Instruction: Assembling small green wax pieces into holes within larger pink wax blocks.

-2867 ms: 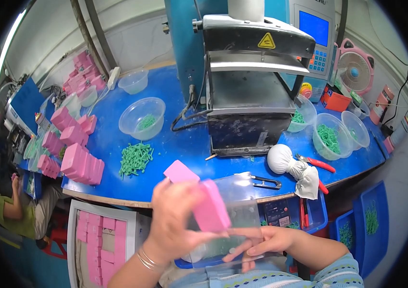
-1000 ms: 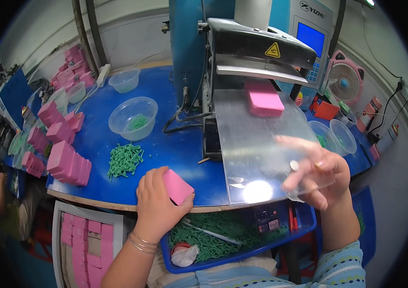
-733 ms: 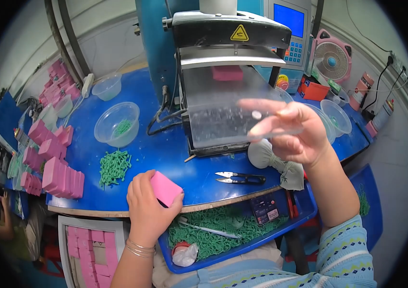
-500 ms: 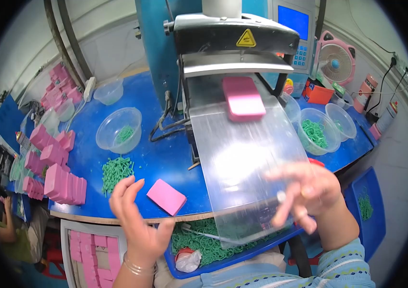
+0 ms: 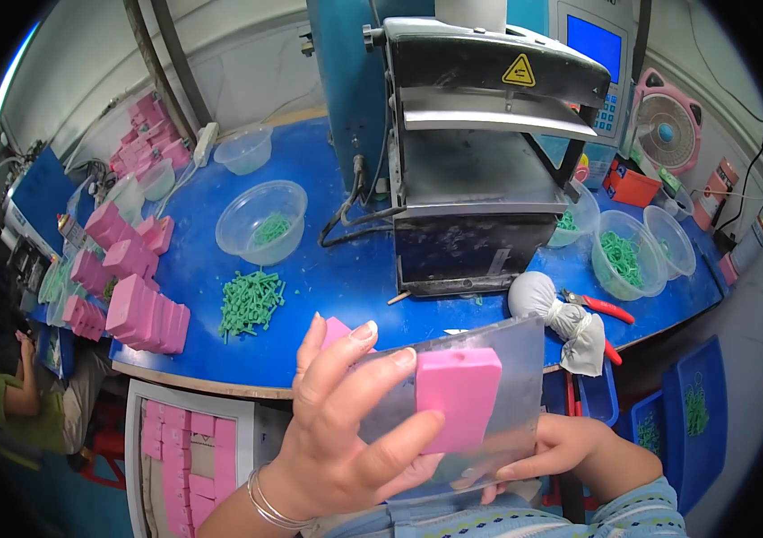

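A transparent plastic sheet [image 5: 520,377] hangs tilted in front of the table, its lower edge pinched by my right hand [image 5: 565,453]. Against it is a pink rectangular block [image 5: 459,386]. My left hand [image 5: 346,426] reaches this block from the left, one fingertip over its face and the thumb near its lower edge; the other fingers are spread. Behind those fingers another pink block [image 5: 337,332] shows in part on the blue table. The press machine [image 5: 489,170] stands beyond, with a bare metal bed.
A pile of green rubbery pieces [image 5: 251,302] and a clear bowl [image 5: 262,224] are left of the press. Stacked pink blocks [image 5: 144,314] stand farther left. Red-handled pliers [image 5: 601,308], a white cloth bundle [image 5: 561,314] and bowls of green loops [image 5: 624,255] lie right.
The plastic sheet has come off the press bed toward me and tilted, bringing the pink block along. My right hand now grips the sheet; my left hand has moved right to the block.
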Demonstrator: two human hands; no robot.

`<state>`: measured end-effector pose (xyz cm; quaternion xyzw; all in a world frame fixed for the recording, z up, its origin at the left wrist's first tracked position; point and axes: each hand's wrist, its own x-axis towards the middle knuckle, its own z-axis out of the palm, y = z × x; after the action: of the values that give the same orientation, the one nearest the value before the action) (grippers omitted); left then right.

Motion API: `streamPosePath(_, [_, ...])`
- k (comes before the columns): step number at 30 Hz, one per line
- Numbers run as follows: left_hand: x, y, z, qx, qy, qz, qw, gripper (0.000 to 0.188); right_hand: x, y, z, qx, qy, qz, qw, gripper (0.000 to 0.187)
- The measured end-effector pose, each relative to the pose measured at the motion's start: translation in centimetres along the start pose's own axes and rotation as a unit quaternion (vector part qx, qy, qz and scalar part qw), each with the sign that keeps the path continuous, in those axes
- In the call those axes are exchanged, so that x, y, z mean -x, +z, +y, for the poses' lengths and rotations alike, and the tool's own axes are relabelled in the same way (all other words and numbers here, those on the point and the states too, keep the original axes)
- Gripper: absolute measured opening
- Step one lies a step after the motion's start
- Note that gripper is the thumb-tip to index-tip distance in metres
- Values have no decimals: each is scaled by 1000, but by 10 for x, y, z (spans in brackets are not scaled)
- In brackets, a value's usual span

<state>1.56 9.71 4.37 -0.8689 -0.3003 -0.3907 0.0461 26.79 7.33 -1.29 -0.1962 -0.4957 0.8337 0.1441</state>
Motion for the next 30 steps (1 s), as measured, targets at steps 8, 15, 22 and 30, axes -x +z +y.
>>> streamPosePath(8, [12, 8, -6, -1, 82, 30, 996, 38, -8, -2, 22, 84, -81, 40, 992, 27])
streamPosePath(15, [13, 6, -2, -9, 102, 29, 994, 30, -10, -4, 26, 159, -98, 65, 980, 18])
streamPosePath(22, [13, 12, -9, 10, -84, -56, 995, 51, 6, 9, 15, -141, -27, 9, 990, 49])
streamPosePath(30, [35, 43, -49, -151, -243, -92, 954, 51, 37, 23, -55, -277, -168, 29, 946, 62])
